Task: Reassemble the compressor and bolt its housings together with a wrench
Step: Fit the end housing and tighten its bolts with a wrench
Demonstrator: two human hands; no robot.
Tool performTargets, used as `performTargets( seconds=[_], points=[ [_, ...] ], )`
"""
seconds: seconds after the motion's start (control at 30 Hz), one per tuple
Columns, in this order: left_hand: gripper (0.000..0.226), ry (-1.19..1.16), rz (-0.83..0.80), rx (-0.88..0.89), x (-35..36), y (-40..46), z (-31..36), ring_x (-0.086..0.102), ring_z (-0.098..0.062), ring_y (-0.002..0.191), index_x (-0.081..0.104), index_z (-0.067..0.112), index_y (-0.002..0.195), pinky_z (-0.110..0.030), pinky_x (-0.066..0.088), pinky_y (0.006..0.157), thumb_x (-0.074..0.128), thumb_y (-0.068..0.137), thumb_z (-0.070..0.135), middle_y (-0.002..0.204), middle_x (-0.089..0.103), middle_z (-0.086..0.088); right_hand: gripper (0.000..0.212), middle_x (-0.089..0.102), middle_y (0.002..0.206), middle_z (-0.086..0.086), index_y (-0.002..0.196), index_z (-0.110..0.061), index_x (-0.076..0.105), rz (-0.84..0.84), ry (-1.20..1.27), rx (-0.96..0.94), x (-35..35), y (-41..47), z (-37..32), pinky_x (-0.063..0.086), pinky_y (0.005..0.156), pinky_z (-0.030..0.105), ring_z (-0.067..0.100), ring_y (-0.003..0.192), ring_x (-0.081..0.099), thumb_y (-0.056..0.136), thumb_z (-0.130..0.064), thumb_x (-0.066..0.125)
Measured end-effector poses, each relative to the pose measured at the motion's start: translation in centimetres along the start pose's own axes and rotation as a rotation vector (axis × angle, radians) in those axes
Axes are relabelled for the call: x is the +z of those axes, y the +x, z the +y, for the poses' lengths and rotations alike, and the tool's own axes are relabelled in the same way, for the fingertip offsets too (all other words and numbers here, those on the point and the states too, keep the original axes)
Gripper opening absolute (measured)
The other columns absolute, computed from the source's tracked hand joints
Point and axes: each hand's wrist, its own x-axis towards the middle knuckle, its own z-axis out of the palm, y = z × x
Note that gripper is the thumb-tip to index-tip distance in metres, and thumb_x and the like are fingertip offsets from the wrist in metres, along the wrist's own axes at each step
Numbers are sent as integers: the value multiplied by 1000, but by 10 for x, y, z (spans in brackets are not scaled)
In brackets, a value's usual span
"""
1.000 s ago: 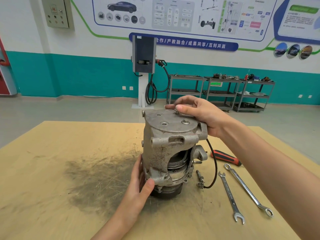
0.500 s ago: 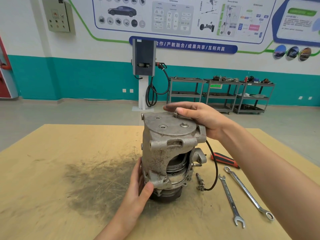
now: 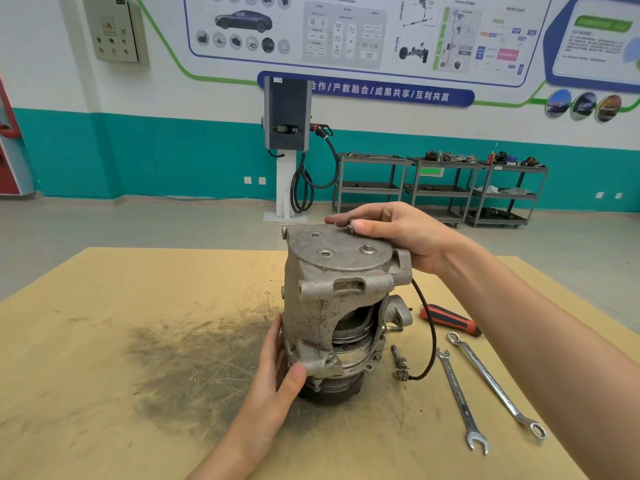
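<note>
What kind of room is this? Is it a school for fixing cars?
Probably a car-repair training workshop. A wall poster shows a car and its parts, a charging station stands by the wall, and wrenches lie beside a compressor on the table.

The compressor (image 3: pixel 341 313) stands upright mid-bench (image 3: pixel 104 341), nearer the far edge. Left hand (image 3: pixel 277 375) is at its lower left side, right hand (image 3: pixel 398 237) on its top. Right of it lie a bolt (image 3: pixel 398 362), 2 wrenches (image 3: pixel 460 400) (image 3: pixel 498 386) and, behind them, a screwdriver (image 3: pixel 450 320).
</note>
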Motion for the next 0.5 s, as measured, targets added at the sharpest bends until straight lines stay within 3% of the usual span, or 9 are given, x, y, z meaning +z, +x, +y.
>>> performTargets(
  seconds=[0.07, 0.13, 0.3, 0.43, 0.5],
  points=[
    [110, -3, 1, 3, 0, 0, 1, 38, 20, 126, 20, 48, 140, -2, 37, 94, 67, 49, 89, 130, 41, 49, 21, 73, 112, 1, 85, -13, 68, 77, -62, -7, 4, 5, -2, 56, 89, 33, 24, 110, 66, 67, -20, 77],
    [111, -11, 0, 3, 0, 0, 1, 39, 19, 126, 22, 46, 140, -3, 38, 94, 68, 48, 88, 130, 43, 47, 30, 74, 109, -1, 83, -12, 62, 113, -125, -25, 4, 8, -2, 58, 87, 33, 23, 107, 67, 62, -22, 80],
    [113, -24, -1, 1, 2, -1, 4, 40, 22, 123, 20, 46, 140, -1, 37, 90, 68, 47, 88, 136, 37, 41, 36, 69, 122, 3, 117, -13, 67, -46, 68, -4, -2, -2, 1, 56, 87, 27, 19, 109, 66, 81, -17, 66],
    [111, -26, 1, 1, 2, 0, 3, 40, 21, 124, 24, 45, 139, -2, 38, 92, 68, 46, 88, 132, 40, 44, 16, 72, 115, 3, 83, -15, 73, 65, -45, -14, 3, 4, -2, 57, 86, 33, 23, 107, 67, 69, -19, 75],
    [110, -21, -2, 2, 1, 0, 2, 40, 21, 124, 23, 47, 139, -2, 38, 92, 68, 47, 88, 130, 40, 47, 26, 75, 105, 0, 79, -11, 63, 129, -134, -48, 5, 8, -4, 58, 75, 27, 17, 98, 70, 61, -20, 80]
  ],
)
